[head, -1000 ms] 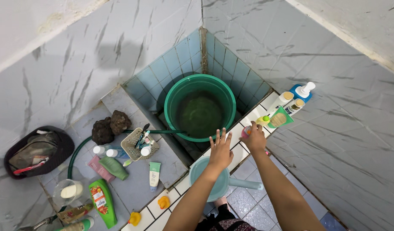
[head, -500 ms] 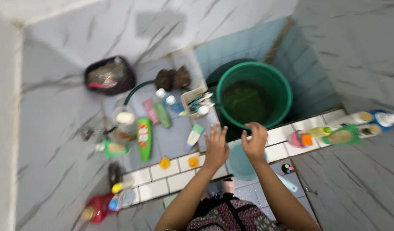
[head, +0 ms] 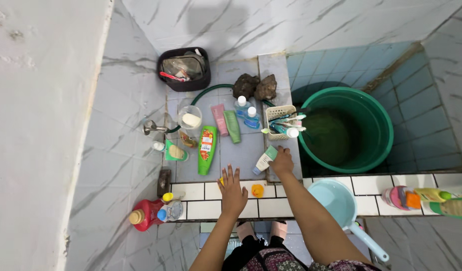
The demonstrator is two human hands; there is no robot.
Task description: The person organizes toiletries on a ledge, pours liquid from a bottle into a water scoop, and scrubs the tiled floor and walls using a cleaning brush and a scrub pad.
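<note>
Tube (head: 264,160) lies flat on the ledge (head: 241,150) under your right hand (head: 282,161), whose grip closes on its near end, long axis running away-right toward the basket (head: 280,116); left hand (head: 233,192) rests spread, empty.

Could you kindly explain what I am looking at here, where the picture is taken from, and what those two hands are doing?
There is no machine: a person wears a camera on the head, so the one view looks straight down at their own arms. Below is a tiled bathroom ledge crowded with toiletries. The right hand closes its fingers on a small white and green tube. The left hand lies flat with spread fingers on the white tiled edge, holding nothing, beside a small orange toy. Nearby lie a tall green bottle, a white basket of brushes and a black basket. To the right stands a green bucket of water, with a pale blue dipper below.
</note>
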